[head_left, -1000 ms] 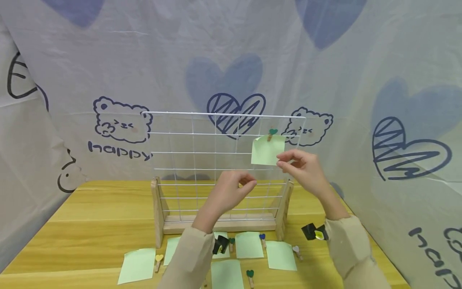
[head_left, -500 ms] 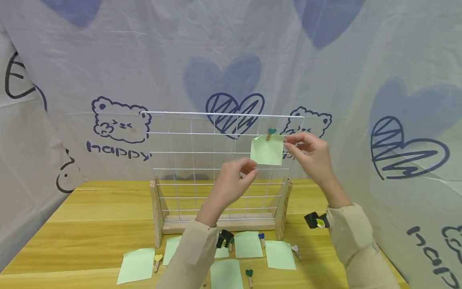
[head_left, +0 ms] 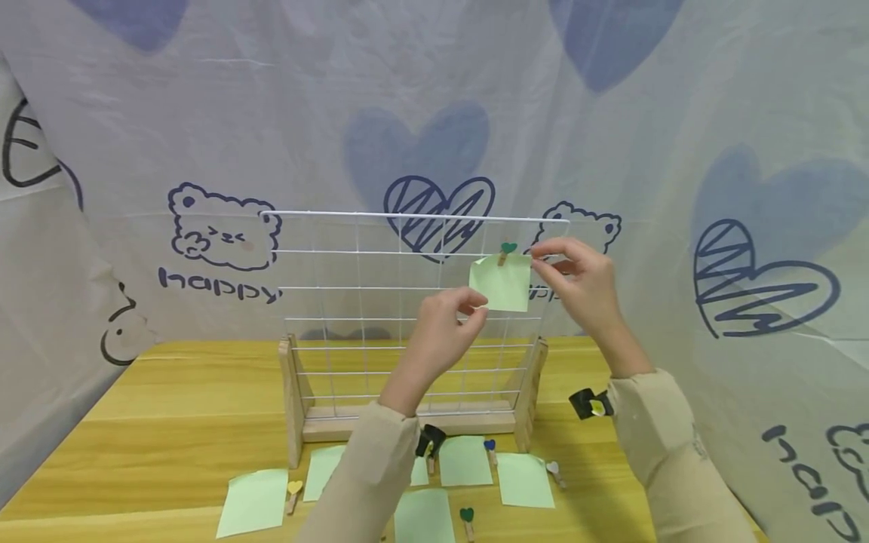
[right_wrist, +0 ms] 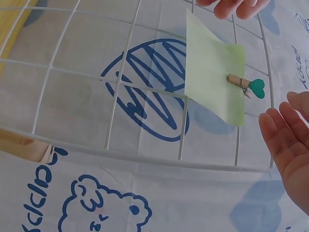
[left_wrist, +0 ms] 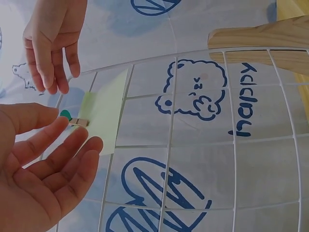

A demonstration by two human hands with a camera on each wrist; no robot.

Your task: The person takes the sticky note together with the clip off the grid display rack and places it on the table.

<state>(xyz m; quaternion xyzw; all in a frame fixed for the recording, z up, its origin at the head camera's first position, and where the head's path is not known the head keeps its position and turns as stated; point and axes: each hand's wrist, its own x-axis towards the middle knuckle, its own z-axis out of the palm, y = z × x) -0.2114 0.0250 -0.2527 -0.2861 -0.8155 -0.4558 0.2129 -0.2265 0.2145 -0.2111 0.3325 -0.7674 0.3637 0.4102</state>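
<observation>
A pale green sticky note [head_left: 499, 283] hangs at the upper right of a white wire grid [head_left: 380, 288]. A small wooden clothespin with a green heart [head_left: 508, 249] clips its top edge. My left hand [head_left: 444, 328], fingers loosely bent, is by the note's lower left corner. In the left wrist view that left hand [left_wrist: 48, 166] holds nothing. My right hand [head_left: 580, 283] is by the upper right corner. In the right wrist view the right hand [right_wrist: 289, 145] stands apart from note and clip, its fingers relaxed.
Wooden feet [head_left: 290, 400] support the grid on a wood-grain table [head_left: 163, 422]. In front lie several green notes [head_left: 253, 499] and heart clothespins, including yellow [head_left: 294, 494], blue [head_left: 490, 450], white [head_left: 554, 471] and green [head_left: 467, 520]. A printed curtain [head_left: 305, 136] hangs behind.
My right hand has risen from the note's lower right corner to its upper right. My left hand has come up toward the lower left corner. The clipped note stays in place.
</observation>
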